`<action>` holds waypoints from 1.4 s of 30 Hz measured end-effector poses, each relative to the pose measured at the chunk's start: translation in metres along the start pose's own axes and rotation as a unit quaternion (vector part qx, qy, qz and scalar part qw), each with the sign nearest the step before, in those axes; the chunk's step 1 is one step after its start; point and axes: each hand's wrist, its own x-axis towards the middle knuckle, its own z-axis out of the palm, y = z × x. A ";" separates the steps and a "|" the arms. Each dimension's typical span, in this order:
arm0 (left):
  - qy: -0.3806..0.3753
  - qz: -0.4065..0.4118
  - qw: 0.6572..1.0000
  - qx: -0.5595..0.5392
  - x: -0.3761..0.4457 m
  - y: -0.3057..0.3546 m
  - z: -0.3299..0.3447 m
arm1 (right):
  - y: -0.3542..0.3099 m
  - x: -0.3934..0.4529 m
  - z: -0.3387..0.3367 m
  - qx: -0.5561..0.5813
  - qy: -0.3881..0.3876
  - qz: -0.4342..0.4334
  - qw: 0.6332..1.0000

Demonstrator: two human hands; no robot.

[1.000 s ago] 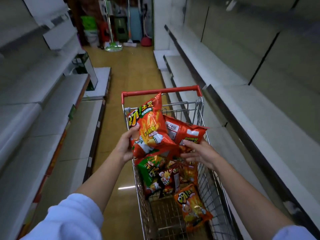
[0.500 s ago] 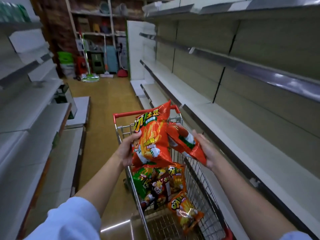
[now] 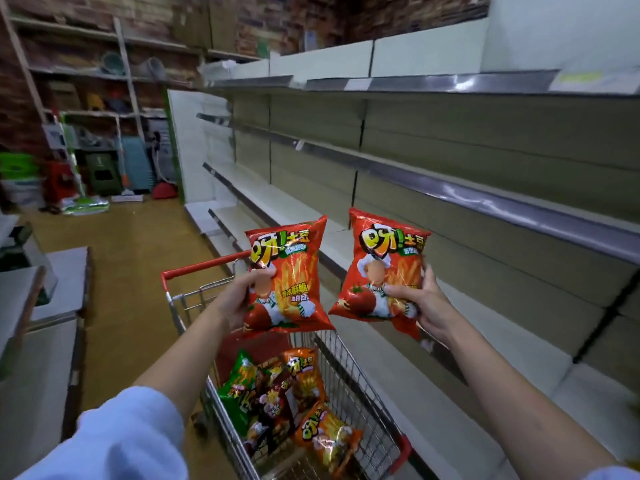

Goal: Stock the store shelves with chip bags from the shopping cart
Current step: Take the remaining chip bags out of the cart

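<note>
The left hand (image 3: 232, 301) holds a glossy red chip bag (image 3: 289, 277) upright above the handle end of the shopping cart (image 3: 349, 372); its grip is clamped on the bag's lower left edge, thumb across the printed front, fingers behind. The right hand (image 3: 424, 306) holds a second red chip bag (image 3: 379, 268) of the same print, tilted slightly, its grip clamped on the bag's lower right corner, with the thumb on the front and fingertips curled over the right edge. Both bags are puffed, crinkled foil pillows with serrated top seams, and they hang just beside each other without touching. The second bag is in front of the long shelf (image 3: 519, 209) on the right, whose flat boards have shiny metal front rails and dull olive back panels.

The cart is a wire-mesh basket with a red plastic handle bar (image 3: 204, 266) and a red corner bumper. In its basket lie more foil bags in a loose heap: a green bag (image 3: 239, 386) toward the left wall, an orange bag (image 3: 306, 372) near the handle end, another orange bag (image 3: 327, 434) at the near end, and darker red ones between. A pale blue sleeve (image 3: 121, 434) covers the left upper arm. The floor (image 3: 135, 258) is smooth and yellowish.
</note>
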 end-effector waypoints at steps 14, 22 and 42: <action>-0.129 0.012 0.984 0.121 0.037 -0.046 0.178 | -0.045 -0.135 -0.148 -0.089 0.185 -0.026 0.978; -0.213 -0.024 0.968 0.133 -0.002 -0.096 0.288 | -0.063 -0.254 -0.228 -0.128 0.288 -0.014 0.949; -0.350 -0.074 0.916 0.181 -0.174 -0.214 0.483 | -0.059 -0.548 -0.335 -0.111 0.426 -0.021 0.898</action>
